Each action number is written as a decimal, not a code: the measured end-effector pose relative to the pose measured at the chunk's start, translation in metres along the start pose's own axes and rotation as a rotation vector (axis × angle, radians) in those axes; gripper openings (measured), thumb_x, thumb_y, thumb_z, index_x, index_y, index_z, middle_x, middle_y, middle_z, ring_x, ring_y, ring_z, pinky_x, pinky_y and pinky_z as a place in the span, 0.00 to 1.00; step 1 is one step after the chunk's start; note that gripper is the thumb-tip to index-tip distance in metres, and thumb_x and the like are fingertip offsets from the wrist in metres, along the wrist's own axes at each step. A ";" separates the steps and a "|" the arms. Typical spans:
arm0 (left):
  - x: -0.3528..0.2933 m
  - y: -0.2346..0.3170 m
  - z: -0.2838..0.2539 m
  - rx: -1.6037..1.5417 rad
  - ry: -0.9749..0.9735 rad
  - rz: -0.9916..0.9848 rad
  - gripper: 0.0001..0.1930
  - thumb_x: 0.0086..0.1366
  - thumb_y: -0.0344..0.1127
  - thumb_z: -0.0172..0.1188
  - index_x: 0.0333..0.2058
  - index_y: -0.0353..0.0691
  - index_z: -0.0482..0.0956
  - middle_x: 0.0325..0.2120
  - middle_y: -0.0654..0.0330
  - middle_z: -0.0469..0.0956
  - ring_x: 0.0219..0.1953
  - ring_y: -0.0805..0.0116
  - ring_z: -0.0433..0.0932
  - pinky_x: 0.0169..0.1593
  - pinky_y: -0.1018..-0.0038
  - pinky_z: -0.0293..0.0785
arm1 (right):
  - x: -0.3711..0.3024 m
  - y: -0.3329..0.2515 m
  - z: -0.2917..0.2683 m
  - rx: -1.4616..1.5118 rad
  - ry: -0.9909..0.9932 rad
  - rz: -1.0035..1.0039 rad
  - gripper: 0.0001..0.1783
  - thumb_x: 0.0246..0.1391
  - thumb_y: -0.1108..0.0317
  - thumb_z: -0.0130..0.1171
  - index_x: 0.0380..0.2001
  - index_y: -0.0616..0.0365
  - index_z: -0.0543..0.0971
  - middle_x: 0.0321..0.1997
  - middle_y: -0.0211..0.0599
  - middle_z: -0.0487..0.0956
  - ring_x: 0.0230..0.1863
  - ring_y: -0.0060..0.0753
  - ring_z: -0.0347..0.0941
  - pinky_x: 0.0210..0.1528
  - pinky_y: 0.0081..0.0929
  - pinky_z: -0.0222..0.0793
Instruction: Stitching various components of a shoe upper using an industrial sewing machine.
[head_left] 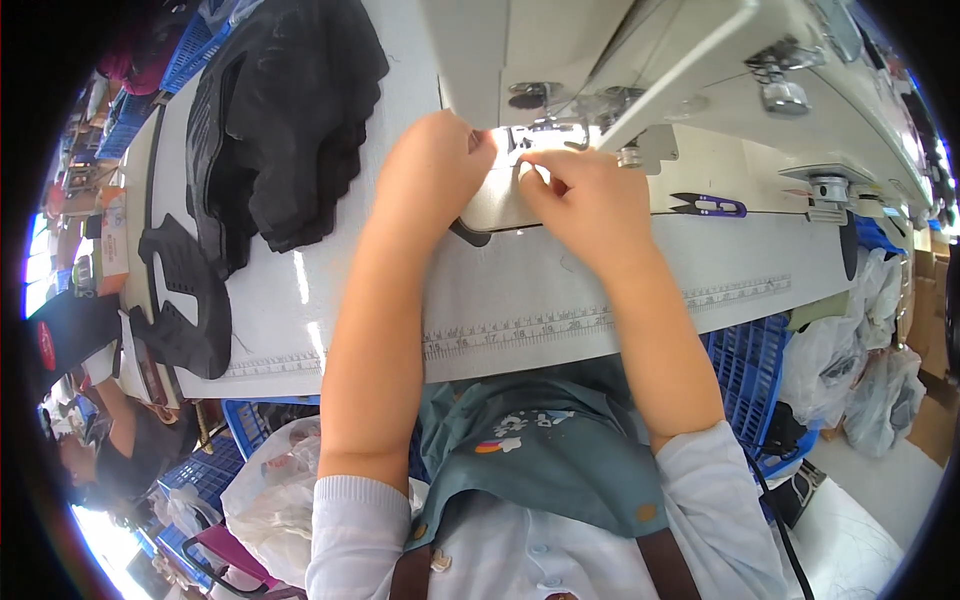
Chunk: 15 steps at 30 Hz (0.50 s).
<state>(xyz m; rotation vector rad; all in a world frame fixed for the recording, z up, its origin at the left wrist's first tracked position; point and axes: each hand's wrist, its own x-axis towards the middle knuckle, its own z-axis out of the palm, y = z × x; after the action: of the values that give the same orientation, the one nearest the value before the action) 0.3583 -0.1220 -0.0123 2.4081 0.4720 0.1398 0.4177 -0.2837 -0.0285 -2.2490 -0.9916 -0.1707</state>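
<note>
Both hands are up at the needle area of a white sewing machine, under its bright lamp. My left hand is curled just left of the presser foot, its fingertips turned away from view; what it holds, if anything, is hidden. On the other side of the foot, my right hand has thumb and forefinger pinched close together. Something small and dark shows at those fingertips, too small to name. Thread snips with a purple handle lie to the right of my right hand.
A heap of black fabric pieces covers the table's left side, with a black cut-out piece nearer the edge. A printed measuring tape runs along the front. Blue crates and plastic bags sit below. Another person is at far left.
</note>
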 end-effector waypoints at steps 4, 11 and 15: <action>0.012 -0.026 0.010 0.235 0.298 0.044 0.09 0.57 0.36 0.56 0.30 0.35 0.77 0.27 0.48 0.78 0.31 0.47 0.76 0.34 0.59 0.72 | -0.003 -0.004 -0.014 0.012 -0.053 0.068 0.08 0.44 0.63 0.59 0.27 0.51 0.83 0.20 0.32 0.78 0.23 0.37 0.74 0.27 0.32 0.69; 0.007 -0.023 -0.002 0.076 0.401 -0.073 0.06 0.55 0.34 0.59 0.30 0.38 0.78 0.23 0.53 0.79 0.28 0.54 0.77 0.33 0.65 0.72 | -0.030 0.065 -0.099 -0.134 0.021 0.084 0.15 0.44 0.78 0.55 0.38 0.58 0.80 0.44 0.38 0.77 0.40 0.33 0.75 0.39 0.27 0.73; 0.003 -0.026 -0.014 -0.103 0.321 -0.140 0.07 0.56 0.33 0.60 0.30 0.36 0.80 0.22 0.54 0.79 0.26 0.60 0.77 0.34 0.69 0.71 | -0.041 0.073 -0.112 -0.102 -0.067 0.208 0.14 0.43 0.77 0.56 0.37 0.58 0.79 0.38 0.39 0.76 0.43 0.42 0.72 0.45 0.32 0.69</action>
<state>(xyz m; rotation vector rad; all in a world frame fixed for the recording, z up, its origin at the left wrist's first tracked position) 0.3506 -0.0939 -0.0184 2.2499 0.7573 0.4809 0.4549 -0.4144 0.0049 -2.4476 -0.7920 -0.0562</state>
